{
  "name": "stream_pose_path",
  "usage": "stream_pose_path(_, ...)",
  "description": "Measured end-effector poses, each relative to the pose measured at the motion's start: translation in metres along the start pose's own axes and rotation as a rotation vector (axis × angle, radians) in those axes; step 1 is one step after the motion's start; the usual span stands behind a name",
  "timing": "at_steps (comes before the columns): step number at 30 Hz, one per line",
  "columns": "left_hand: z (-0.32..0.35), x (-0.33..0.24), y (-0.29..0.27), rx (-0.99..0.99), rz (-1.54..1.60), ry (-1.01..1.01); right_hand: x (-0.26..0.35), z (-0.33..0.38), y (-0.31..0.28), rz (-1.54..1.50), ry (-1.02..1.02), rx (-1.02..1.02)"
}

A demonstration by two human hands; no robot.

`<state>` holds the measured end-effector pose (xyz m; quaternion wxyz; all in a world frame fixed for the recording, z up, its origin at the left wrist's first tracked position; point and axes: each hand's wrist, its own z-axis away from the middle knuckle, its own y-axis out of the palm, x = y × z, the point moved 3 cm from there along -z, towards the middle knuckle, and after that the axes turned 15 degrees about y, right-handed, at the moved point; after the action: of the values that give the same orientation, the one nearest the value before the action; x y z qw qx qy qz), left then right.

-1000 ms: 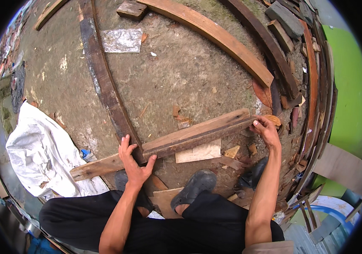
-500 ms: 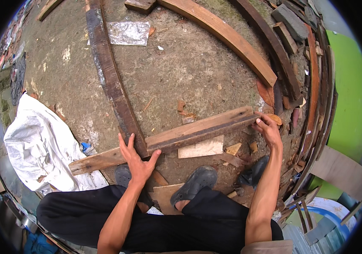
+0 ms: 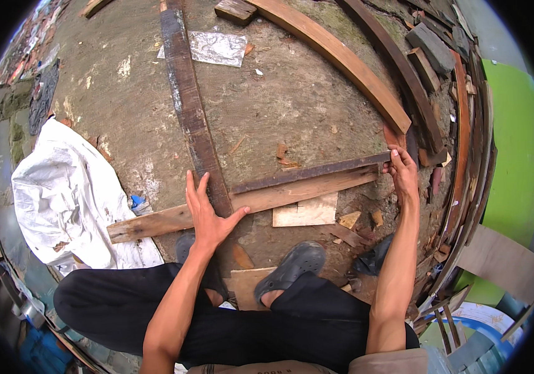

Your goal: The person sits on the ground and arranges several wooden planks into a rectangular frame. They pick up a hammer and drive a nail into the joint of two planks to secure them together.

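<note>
A long brown wooden plank (image 3: 292, 192) lies across the ground in front of my crossed legs, with a thinner dark strip (image 3: 310, 171) along its far edge. My left hand (image 3: 208, 212) presses flat on the plank where it crosses a long dark board (image 3: 189, 106), fingers spread. At the plank's right end my right hand (image 3: 402, 171) grips the end of the dark strip and plank. A pale square offcut (image 3: 305, 212) rests just below the plank.
A white sack cloth (image 3: 61, 193) lies on the left. A long light-brown beam (image 3: 342, 59) and stacked boards (image 3: 460, 124) run along the upper right. A silvery foil sheet (image 3: 217, 48) sits at the top. My dark sandals (image 3: 289, 265) rest near wood chips.
The plank has shifted a little toward me and lies flatter. My left hand has slid onto the crossing with the dark board; my right hand stays at the plank's end.
</note>
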<state>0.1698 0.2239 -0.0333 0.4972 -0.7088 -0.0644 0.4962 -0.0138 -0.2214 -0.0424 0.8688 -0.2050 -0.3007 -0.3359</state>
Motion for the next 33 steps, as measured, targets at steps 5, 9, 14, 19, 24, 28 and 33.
stream_pose_path(5, -0.021, 0.008, -0.008, 0.049, -0.025, 0.025, -0.008, -0.032, 0.005, 0.023, -0.032, 0.057)
stream_pose_path(9, -0.027, 0.003, -0.012, 0.147, -0.15, 0.09, -0.013, -0.039, 0.011, 0.092, -0.032, 0.049)
stream_pose_path(14, -0.031, -0.001, -0.011, 0.217, -0.22, 0.232, -0.024, -0.043, 0.004, 0.106, -0.027, 0.058)
stream_pose_path(19, -0.044, 0.006, -0.016, 0.274, -0.231, 0.319, -0.034, -0.048, 0.001, 0.106, 0.008, 0.041)
stream_pose_path(24, -0.046, 0.003, -0.016, 0.299, -0.2, 0.348, -0.048, -0.056, -0.002, 0.054, 0.018, 0.077)
stream_pose_path(28, -0.04, 0.002, -0.011, 0.297, -0.197, 0.373, -0.047, -0.054, 0.0, 0.099, 0.017, 0.11)
stream_pose_path(33, -0.041, 0.001, -0.007, 0.307, -0.22, 0.376, -0.051, -0.055, -0.003, 0.074, 0.032, 0.139)
